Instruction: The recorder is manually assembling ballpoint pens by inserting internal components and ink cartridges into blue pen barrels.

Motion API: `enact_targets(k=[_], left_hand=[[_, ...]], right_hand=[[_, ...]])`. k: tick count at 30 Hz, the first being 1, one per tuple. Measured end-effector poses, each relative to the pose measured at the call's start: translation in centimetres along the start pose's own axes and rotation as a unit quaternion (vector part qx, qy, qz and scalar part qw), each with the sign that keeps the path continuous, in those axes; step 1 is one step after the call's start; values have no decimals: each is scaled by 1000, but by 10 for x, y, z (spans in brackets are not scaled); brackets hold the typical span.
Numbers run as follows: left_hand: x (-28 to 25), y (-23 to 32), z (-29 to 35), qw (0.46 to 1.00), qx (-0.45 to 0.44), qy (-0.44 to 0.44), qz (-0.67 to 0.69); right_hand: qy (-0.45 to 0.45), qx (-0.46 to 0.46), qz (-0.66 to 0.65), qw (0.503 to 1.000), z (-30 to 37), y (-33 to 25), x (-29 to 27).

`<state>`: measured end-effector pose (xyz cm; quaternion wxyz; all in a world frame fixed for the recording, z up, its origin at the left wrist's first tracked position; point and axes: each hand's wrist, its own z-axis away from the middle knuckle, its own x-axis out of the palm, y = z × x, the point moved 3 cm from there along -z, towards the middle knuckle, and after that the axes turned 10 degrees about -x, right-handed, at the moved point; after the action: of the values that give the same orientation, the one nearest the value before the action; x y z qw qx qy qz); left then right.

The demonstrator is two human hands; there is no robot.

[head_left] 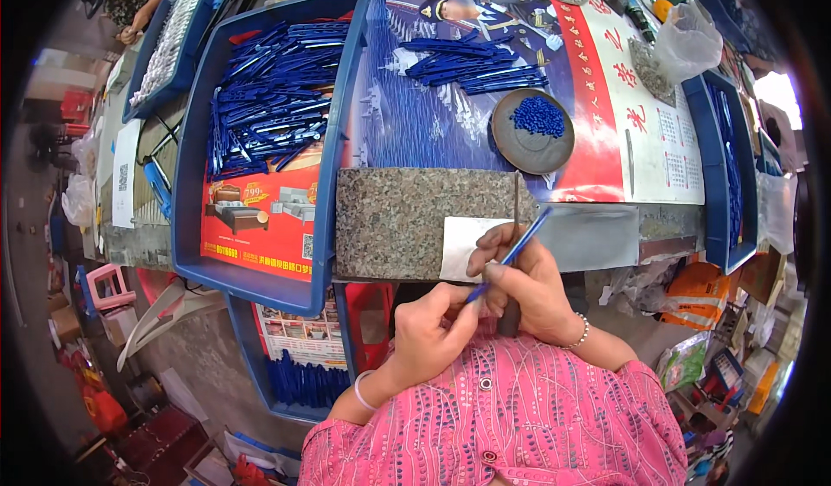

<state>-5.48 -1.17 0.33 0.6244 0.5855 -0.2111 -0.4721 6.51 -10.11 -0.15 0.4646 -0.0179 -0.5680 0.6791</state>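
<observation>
A slim blue stick-like piece (526, 242) slants up to the right between my two hands. Its lower end is pinched in the fingers of my left hand (426, 326). My right hand (538, 280) grips it higher up, the thumb bent towards it. Also at my right hand is a thin dark rod-like tool (517, 196), upright, with its thicker dark end (509, 320) below the fingers. How firmly the palm holds this tool is hidden. Just behind the hands lies a folded white paper (463, 237) on a speckled stone slab (407, 213).
A blue tray (325, 226) at left holds many similar blue pieces (273, 92). More pieces (472, 62) lie on the poster-covered table beside a round dish (528, 159) of small blue beads (538, 116). Another blue tray (725, 166) stands right; a lower bin (251, 347) sits below.
</observation>
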Motion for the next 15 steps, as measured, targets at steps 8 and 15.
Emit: enact_targets(k=[8, 15], left_hand=[[13, -15, -2, 840, -272, -202, 424], [23, -33, -4, 709, -309, -226, 592]], right_hand=[[-25, -7, 132, 991, -10, -14, -3], [-100, -24, 239, 966, -25, -13, 5]])
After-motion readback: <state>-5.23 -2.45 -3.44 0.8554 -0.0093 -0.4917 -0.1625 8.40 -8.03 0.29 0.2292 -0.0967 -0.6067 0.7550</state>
